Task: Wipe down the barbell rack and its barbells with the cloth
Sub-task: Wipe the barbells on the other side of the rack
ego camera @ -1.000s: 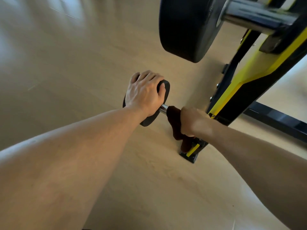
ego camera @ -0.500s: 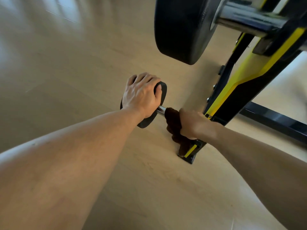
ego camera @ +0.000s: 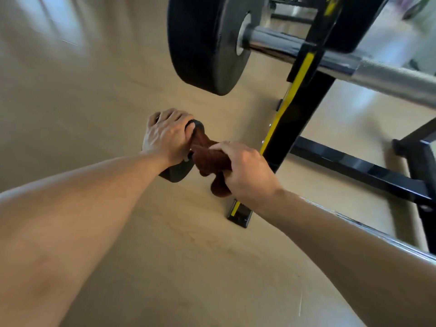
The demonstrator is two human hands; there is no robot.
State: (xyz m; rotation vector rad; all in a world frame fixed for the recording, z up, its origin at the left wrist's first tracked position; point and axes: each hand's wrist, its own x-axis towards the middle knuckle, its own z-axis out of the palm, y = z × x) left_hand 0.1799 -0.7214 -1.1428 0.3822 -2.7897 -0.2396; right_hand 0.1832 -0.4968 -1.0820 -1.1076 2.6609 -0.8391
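At frame centre, our left hand (ego camera: 168, 138) grips the small plate (ego camera: 178, 171) steady while our right hand (ego camera: 246, 166) wraps the brown cloth (ego camera: 207, 156) around its bar.

A gym or home workout room is indicated. At one o'clock, a thick round black weight plate (ego camera: 203, 41) is seen mounted on a chromed steel barbell with a knurled grip (ego camera: 368, 69), which is carried by a black steel rack upright with a yellow stripe (ego camera: 304, 95). At three o'clock, black steel base bars of the rack (ego camera: 354, 166) are laid flat on a pale, smooth wood-look floor (ego camera: 94, 90), on which daylight is reflected at eleven o'clock.
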